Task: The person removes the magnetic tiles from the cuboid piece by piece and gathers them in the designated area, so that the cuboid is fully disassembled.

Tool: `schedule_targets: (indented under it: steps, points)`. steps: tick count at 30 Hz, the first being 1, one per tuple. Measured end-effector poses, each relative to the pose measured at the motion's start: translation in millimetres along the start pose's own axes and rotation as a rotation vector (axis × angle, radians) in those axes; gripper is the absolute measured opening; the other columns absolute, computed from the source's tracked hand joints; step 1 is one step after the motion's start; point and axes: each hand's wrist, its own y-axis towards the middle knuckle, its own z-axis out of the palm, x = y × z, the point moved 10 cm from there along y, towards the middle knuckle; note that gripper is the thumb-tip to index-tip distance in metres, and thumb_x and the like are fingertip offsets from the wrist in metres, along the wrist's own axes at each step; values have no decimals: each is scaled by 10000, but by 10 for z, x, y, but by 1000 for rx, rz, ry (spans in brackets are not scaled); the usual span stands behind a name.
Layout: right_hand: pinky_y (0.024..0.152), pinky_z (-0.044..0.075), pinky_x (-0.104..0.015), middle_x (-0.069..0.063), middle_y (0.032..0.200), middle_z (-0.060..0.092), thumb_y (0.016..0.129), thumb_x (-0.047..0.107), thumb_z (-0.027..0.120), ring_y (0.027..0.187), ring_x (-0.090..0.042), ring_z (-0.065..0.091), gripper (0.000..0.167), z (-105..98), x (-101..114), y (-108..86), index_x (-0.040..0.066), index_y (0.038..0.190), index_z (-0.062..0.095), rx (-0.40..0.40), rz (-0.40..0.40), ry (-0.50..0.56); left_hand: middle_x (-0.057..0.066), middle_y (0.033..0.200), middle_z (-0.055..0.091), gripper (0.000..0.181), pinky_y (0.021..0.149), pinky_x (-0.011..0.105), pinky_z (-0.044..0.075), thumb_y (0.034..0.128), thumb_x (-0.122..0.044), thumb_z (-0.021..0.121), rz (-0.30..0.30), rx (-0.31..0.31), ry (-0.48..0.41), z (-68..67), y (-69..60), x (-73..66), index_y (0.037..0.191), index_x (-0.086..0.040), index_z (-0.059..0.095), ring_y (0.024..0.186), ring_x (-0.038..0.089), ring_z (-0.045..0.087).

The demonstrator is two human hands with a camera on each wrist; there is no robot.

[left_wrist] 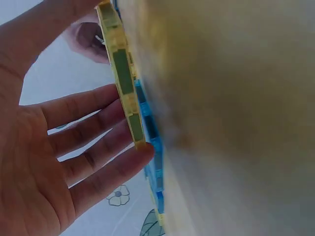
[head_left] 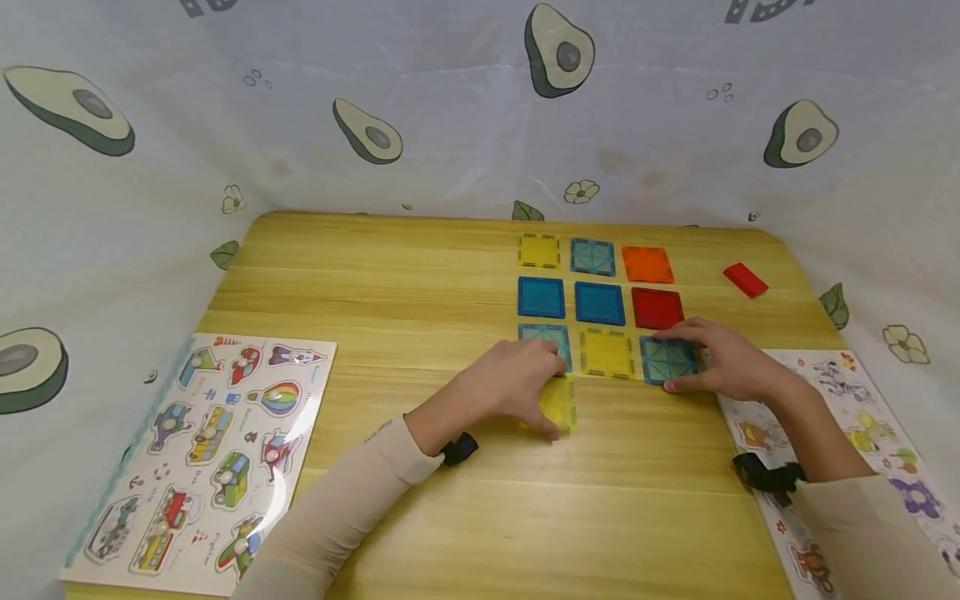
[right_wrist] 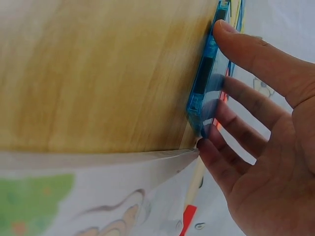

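Note:
Square see-through magnetic tiles lie in a three-by-three grid on the wooden table (head_left: 405,275). My left hand (head_left: 521,383) holds a yellow tile (head_left: 558,404) just in front of the grid's front-left blue tile (head_left: 546,335), thumb at its near edge. In the left wrist view that yellow tile (left_wrist: 123,73) rests against my fingertips (left_wrist: 142,153). With thumb and fingers, my right hand (head_left: 723,362) grips the front-right blue tile (head_left: 666,360) by its edges; the right wrist view shows this tile (right_wrist: 204,73) from the side. Between them sits another yellow tile (head_left: 607,353).
Behind are a red tile (head_left: 657,308), an orange tile (head_left: 648,264) and several blue ones. A red block (head_left: 746,280) lies at the back right. A vehicle puzzle board (head_left: 247,392) is at left, an animal board (head_left: 862,392) under my right forearm. Avocado-print cloth (head_left: 465,100) surrounds the table.

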Motion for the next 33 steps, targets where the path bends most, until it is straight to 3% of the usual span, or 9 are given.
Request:
schedule_targets:
  steps: [8, 16, 21, 26, 30, 33]
  points:
    - [1063, 329, -781, -270, 1470, 459, 786, 386, 898, 1308, -504, 421, 771, 4, -32, -14, 107, 1437, 592, 3, 15, 7, -57, 1155, 683, 826, 789, 306, 599, 661, -720, 853, -20, -10, 11, 109, -2, 16, 1278, -191, 709, 993, 103, 620]
    - [1059, 336, -780, -270, 1460, 463, 791, 387, 894, 1300, -501, 427, 772, 32, -14, -3, 100, 1440, 591, -1, 9, 16, -44, 1221, 708, 794, 909, 286, 571, 650, -547, 950, -34, 15, -127, 19, -110, 145, 1312, -182, 711, 1075, 116, 639]
    - [1059, 345, -773, -265, 1449, 474, 790, 372, 897, 1293, -493, 438, 765, 29, -6, -7, 95, 1436, 594, -7, 3, 13, -68, 976, 703, 600, 756, 241, 526, 641, -482, 974, -59, 32, -188, 26, -141, 272, 1130, -191, 781, 887, 103, 588]
    - [1051, 354, -771, -275, 1447, 474, 793, 375, 895, 1284, -497, 442, 768, 26, 2, -12, 85, 1436, 591, -7, -3, 11, -61, 761, 597, 499, 617, 238, 414, 637, -524, 964, -32, 18, -206, 43, -106, 288, 936, -187, 750, 750, 117, 529]
    - [1050, 352, -772, -275, 1452, 469, 794, 372, 894, 1290, -500, 439, 769, 28, -11, -5, 87, 1440, 590, -10, -5, 14, -70, 827, 639, 576, 645, 217, 451, 650, -562, 944, -7, 0, -234, 6, -93, 356, 1056, -193, 770, 770, 97, 554]
    - [1048, 355, -771, -277, 1449, 473, 797, 367, 893, 1286, -499, 446, 768, 38, -11, 0, 84, 1442, 589, -10, -12, 9, -42, 978, 702, 675, 725, 236, 514, 688, -561, 923, 19, -46, -315, -90, -117, 503, 1215, -178, 747, 844, 114, 603]
